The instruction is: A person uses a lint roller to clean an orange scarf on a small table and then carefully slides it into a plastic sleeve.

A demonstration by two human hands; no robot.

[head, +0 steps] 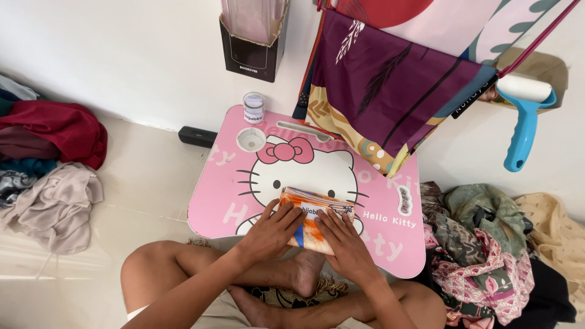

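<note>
A folded orange, white and blue cloth in a clear plastic sleeve (312, 210) lies on a small pink lap table (225, 201) with a cartoon cat picture. My left hand (272, 230) presses flat on the packet's left half, fingers spread. My right hand (346, 239) presses on its right half, fingers pointing up toward the top edge. Both hands rest on top of the packet and neither lifts it. My crossed bare legs and feet lie under the table's near edge.
A small clear jar (253, 108) and its white lid (251, 139) sit at the table's far left. Purple patterned cloth (390, 85) hangs over the far right corner. A blue lint roller (523, 119) hangs on the wall. Cloth piles lie left (55, 158) and right (487, 244).
</note>
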